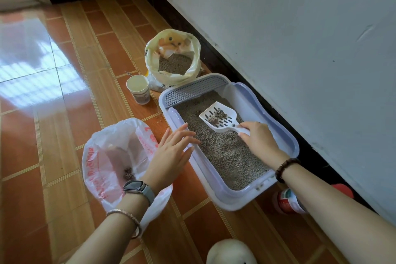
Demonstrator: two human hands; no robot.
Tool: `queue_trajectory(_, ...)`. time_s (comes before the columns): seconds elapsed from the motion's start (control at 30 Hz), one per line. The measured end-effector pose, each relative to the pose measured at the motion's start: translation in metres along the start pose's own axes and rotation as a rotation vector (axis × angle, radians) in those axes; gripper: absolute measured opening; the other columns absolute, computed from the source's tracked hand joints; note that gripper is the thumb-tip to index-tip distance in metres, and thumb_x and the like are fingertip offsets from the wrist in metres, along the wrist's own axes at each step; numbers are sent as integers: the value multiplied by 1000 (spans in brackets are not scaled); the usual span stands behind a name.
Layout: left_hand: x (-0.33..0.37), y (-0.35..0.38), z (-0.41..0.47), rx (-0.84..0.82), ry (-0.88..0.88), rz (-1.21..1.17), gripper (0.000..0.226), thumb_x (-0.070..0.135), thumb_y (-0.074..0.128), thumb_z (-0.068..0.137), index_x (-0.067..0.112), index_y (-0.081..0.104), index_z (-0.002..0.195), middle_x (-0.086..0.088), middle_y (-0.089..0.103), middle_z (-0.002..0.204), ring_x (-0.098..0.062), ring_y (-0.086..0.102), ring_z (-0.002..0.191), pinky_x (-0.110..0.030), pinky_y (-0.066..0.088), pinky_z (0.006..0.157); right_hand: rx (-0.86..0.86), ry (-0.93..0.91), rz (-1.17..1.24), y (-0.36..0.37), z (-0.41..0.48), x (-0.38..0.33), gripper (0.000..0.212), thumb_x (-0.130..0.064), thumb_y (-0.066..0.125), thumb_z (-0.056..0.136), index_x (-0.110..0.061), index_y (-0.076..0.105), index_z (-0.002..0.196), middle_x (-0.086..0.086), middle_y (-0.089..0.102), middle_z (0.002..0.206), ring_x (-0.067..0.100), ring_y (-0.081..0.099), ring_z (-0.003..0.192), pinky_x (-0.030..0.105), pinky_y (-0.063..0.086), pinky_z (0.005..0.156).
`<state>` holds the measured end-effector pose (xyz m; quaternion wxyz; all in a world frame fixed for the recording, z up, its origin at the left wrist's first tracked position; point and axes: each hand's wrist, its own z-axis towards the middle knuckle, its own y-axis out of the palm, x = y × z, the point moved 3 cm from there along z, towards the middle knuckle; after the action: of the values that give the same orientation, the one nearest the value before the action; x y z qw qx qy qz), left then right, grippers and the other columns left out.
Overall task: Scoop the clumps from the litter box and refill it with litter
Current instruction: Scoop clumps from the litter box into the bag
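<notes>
Head view: lavender litter box [287, 146] on tiled floor [64, 113] beside wall. Right hand [258, 138] grip closed around handle of white slotted scoop [218, 119], held level above litter, carrying two clumps [217, 116]. Left hand [171, 152] grip open, fingers flat on box's near rim, holding nothing. Waste bag [111, 156] left of box, clumps inside. Litter bag [173, 58] and paper cup [138, 89] beyond box. Clumps likely crumbly, light; keep scoop level. Waste bag thin, floppy; hold at rim.
</notes>
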<state>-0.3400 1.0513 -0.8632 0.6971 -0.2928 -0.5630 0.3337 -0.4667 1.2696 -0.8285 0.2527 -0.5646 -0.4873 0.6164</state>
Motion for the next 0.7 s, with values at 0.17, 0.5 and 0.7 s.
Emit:
queue_trajectory(0.17,2,0,0,0,-5,12,27,31,38,100,31,59,118,11,48,136,-6,17,146,-45,6,122,-10,16,28,0,-1,2,26,-16,62,92,-15,69,118,5,67,90,14,54,63,21,37,49)
queue_trajectory(0.5,-1,-1,3,0,-4,-9,35,38,32,99,30,60,118,11,49,135,-6,17,146,-43,3,122,2,12,76,-14,-2,-7,28,-16,61,93,-14,67,121,1,65,87,6,50,56,15,31,44)
queue_trajectory(0.7,3,-9,2,23,9,20,29,23,44,99,27,57,125,10,48,140,-3,22,144,-37,-1,122,32,-67,87,-38,-2,-32,26,-17,63,92,-14,69,117,-1,62,80,9,51,58,24,36,50)
